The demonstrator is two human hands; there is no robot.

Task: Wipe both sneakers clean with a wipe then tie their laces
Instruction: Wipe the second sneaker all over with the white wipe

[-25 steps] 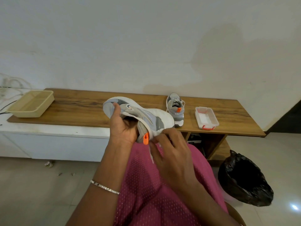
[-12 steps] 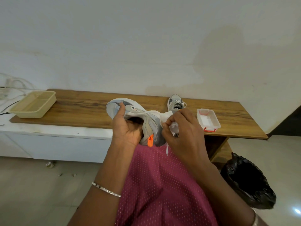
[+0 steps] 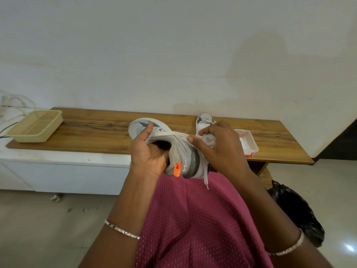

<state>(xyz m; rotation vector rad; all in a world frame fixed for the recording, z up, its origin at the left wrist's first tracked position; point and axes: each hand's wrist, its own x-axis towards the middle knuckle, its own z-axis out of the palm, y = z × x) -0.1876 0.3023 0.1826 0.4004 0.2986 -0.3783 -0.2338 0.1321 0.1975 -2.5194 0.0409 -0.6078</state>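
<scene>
A grey and white sneaker (image 3: 179,149) with an orange heel tab is held on its side above my lap. My left hand (image 3: 149,151) grips it, fingers inside the opening and thumb along the upper. My right hand (image 3: 218,149) holds a crumpled white wipe (image 3: 208,139) against the sole side of that sneaker. A loose white lace (image 3: 206,176) hangs below it. The second sneaker (image 3: 204,119) stands on the wooden bench (image 3: 96,130), mostly hidden behind my right hand.
A beige plastic basket (image 3: 36,125) sits at the bench's left end. A clear wipe box (image 3: 249,144) with red clips lies right of the sneakers. A black bin bag (image 3: 295,209) stands on the floor at right. White wall behind.
My right hand has moved up from the heel to the sole side with the wipe. The sneaker has turned a little in my left hand.
</scene>
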